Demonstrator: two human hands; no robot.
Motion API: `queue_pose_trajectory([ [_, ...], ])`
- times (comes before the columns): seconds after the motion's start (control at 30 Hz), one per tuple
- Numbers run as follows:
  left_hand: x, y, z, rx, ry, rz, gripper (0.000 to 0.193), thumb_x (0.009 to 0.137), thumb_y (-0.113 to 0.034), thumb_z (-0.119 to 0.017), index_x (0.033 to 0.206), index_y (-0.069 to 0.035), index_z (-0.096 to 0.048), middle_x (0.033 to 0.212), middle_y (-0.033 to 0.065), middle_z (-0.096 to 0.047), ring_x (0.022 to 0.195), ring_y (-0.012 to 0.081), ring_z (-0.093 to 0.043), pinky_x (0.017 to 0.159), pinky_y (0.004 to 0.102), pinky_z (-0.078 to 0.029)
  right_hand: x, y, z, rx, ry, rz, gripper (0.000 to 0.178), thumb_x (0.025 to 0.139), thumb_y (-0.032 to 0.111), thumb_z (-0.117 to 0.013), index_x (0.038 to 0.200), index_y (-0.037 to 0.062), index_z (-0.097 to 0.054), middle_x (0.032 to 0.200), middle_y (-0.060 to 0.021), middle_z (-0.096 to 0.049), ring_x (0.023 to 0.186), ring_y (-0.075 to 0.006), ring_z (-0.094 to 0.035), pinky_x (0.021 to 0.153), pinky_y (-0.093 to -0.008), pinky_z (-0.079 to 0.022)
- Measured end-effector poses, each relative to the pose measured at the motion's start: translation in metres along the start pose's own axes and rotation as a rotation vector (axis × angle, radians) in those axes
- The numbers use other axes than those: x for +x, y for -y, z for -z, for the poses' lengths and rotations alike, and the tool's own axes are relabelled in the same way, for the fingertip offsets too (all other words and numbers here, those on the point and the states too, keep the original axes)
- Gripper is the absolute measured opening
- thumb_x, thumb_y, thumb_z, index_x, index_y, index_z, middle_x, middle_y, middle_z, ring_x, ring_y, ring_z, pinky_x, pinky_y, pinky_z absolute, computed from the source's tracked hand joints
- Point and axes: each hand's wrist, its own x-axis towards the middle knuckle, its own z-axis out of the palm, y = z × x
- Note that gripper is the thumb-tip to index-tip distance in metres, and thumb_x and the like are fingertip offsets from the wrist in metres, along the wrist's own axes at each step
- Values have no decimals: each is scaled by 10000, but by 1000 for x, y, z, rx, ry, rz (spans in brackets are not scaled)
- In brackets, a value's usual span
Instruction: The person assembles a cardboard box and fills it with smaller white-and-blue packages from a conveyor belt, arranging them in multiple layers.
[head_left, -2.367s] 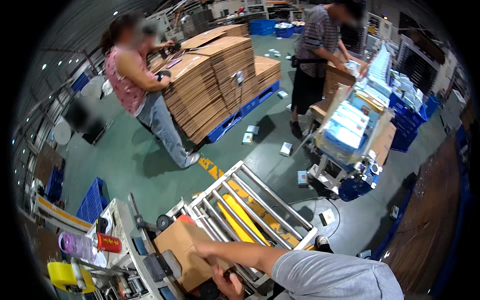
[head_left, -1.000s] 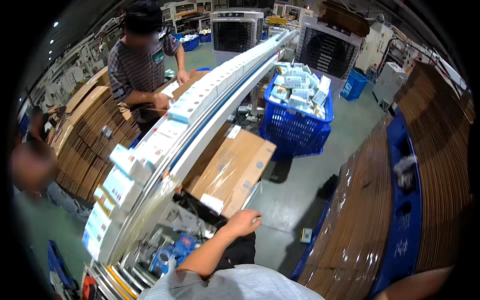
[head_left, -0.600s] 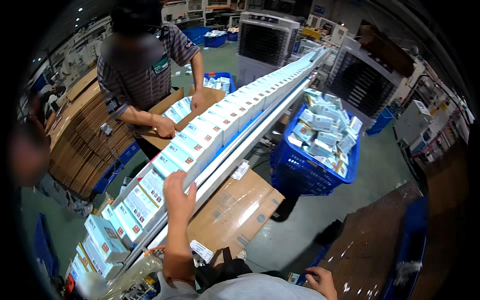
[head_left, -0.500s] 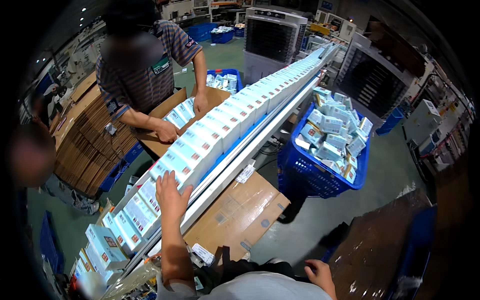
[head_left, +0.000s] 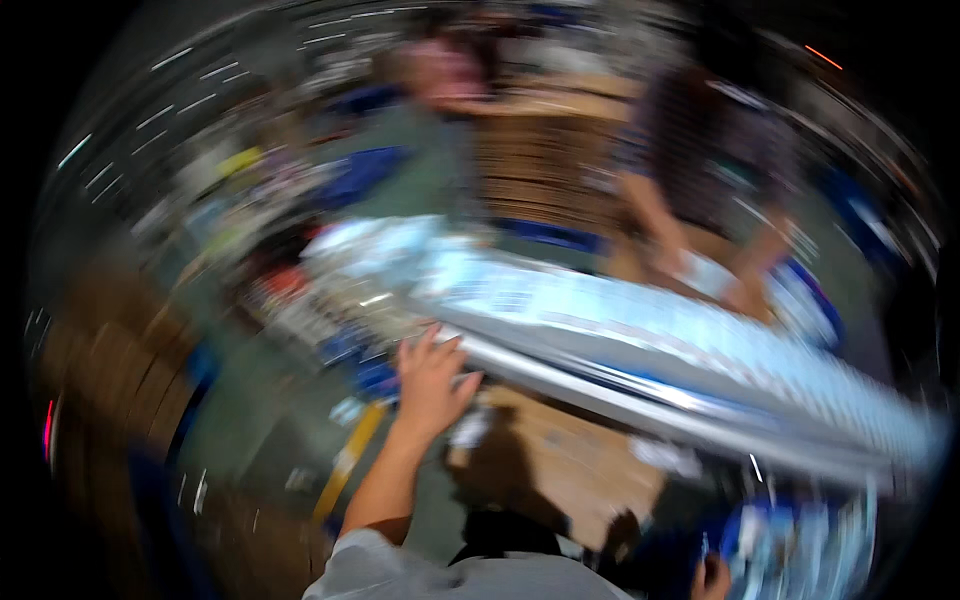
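your left fingers (head_left: 424,352) were spread apart, pale-blue boxes (head_left: 590,305) just beyond them; your right fingers (head_left: 714,577) blurred beyond telling.

Pretty smeary on my feed, but I've got flat cardboard (head_left: 545,160) stacked on a blue pallet (head_left: 550,235), a person in pink (head_left: 450,75) beside it, and a yellow stripe (head_left: 350,460) on the green floor (head_left: 240,400).

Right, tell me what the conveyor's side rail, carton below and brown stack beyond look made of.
Side rail: probably smooth metal, from its bright glare. Carton: likely dull cardboard, by its flat brown face. Brown stack: seemingly cardboard, from layered edges; blur hides finish.
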Motion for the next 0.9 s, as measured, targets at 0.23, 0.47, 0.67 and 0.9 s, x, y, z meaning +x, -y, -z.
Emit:
queue_pose_trajectory([
  [0.23,-119,-99,443,1770,-766,255,404,689,-289,-660,1045,-127,-558,1183,66,-519,1200,317,-371,1012,525,-154,60,109,-87,272,766,781,217,815,132,-591,979,-11,-595,907,-165,-618,831,-250,-586,725,-334,-468],
  [0.47,-285,-245,611,1850,160,1814,619,677,-471,-682,1008,25,-515,1023,181,-582,988,310,-536,828,407,-446,26,238,-138,379,1158,1169,196,811,124,-588,963,1,-604,896,-165,-619,825,-250,-587,708,-338,-470],
  [0.67,-232,-122,574,1944,-274,1038,534,705,-331,-682,1093,-19,-489,1187,153,-506,1140,299,-446,967,434,-341,46,204,-138,318,961,978,169,802,115,-587,939,22,-620,882,-166,-619,818,-255,-590,689,-336,-472],
  [0.9,-374,244,705,1550,147,1068,243,825,-216,-519,1008,-80,-603,986,97,-620,844,256,-609,668,362,-492,-22,227,-137,210,1050,899,255,722,194,-637,940,61,-619,810,-142,-628,748,-292,-613,672,-345,-486],
])
